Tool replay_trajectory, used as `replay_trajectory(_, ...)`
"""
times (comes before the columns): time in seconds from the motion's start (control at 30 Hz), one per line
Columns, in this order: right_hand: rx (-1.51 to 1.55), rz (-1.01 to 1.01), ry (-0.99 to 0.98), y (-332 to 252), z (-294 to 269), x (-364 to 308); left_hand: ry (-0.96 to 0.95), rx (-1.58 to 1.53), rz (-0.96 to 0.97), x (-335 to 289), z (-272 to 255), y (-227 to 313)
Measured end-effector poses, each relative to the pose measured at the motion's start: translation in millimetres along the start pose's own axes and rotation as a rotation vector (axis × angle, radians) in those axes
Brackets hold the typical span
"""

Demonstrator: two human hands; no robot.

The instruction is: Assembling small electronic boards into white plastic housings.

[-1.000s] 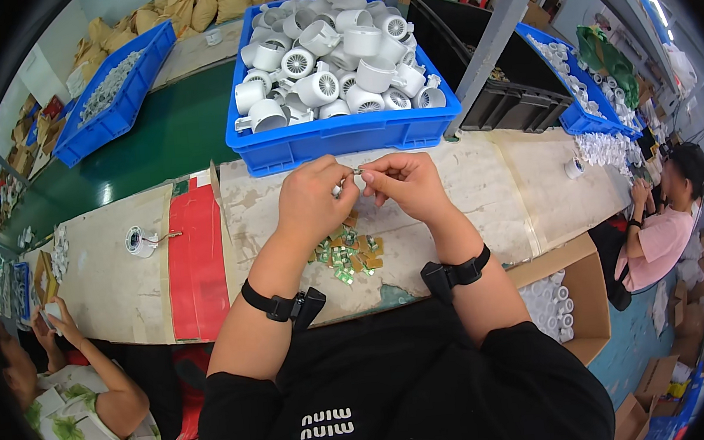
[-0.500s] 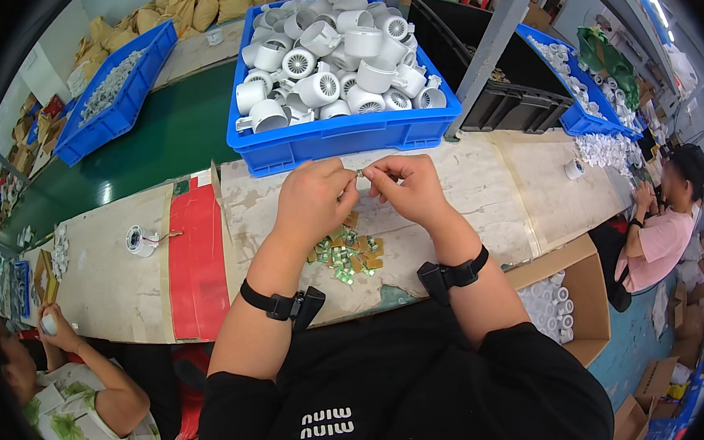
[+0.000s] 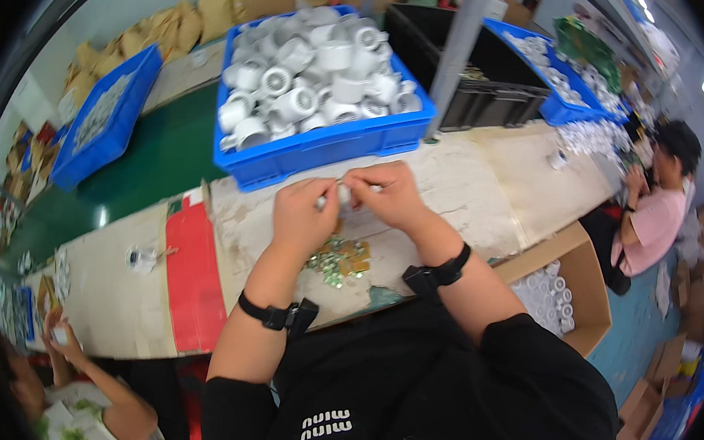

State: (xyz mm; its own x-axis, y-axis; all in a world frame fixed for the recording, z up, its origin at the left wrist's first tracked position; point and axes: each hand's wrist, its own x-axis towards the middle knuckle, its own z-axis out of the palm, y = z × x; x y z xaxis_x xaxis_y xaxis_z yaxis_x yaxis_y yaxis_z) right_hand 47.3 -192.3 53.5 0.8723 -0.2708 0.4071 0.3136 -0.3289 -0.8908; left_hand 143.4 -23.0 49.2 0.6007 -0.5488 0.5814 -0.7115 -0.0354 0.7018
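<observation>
My left hand [image 3: 306, 213] and my right hand [image 3: 388, 194] meet fingertip to fingertip above the worktable [image 3: 440, 180]. Both are closed in a pinch. Motion blur and the fingers hide most of what is between them; half a second ago a tiny greenish piece showed there. On the table just below my hands is a loose pile of small green circuit boards [image 3: 335, 272], mixed with flat tan pieces [image 3: 359, 262]. Each of my wrists wears a black strap with a small dark block.
Beyond my hands stands a blue crate [image 3: 330, 149] heaped with white round housings [image 3: 335, 56]. Right of it are a grey post [image 3: 458, 42] and a black bin [image 3: 495, 99]. A cardboard box [image 3: 587, 317] sits near right. Co-workers [image 3: 127, 411] [image 3: 646, 230] sit at both sides.
My view has shifted and tilted slightly, so the scene sits differently. My fingertips have drawn closer together and now cover the tiny piece that showed between them.
</observation>
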Motion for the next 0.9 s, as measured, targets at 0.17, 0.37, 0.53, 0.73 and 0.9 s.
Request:
replay_trajectory(0.17,0.012,-0.073,-0.064,10,-8,4,-0.005,0.127,0.075,2,-6,5)
replay_trajectory(0.37,-0.514,-0.253,0.449,31,-181,20,0.124,0.471,-0.029,-43,-129,-51)
replay_trajectory(0.53,-1.418,0.684,0.709,83,-423,-49,-0.043,1.12,-0.116,-96,-203,-76)
replay_trajectory(0.73,-1.133,0.237,0.727,114,-405,-47,0.249,1.001,-0.039,-87,-187,-81)
replay_trajectory(0.9,-0.293,-0.371,0.631,15,-189,28,0.27,0.691,0.175,37,-150,-23)
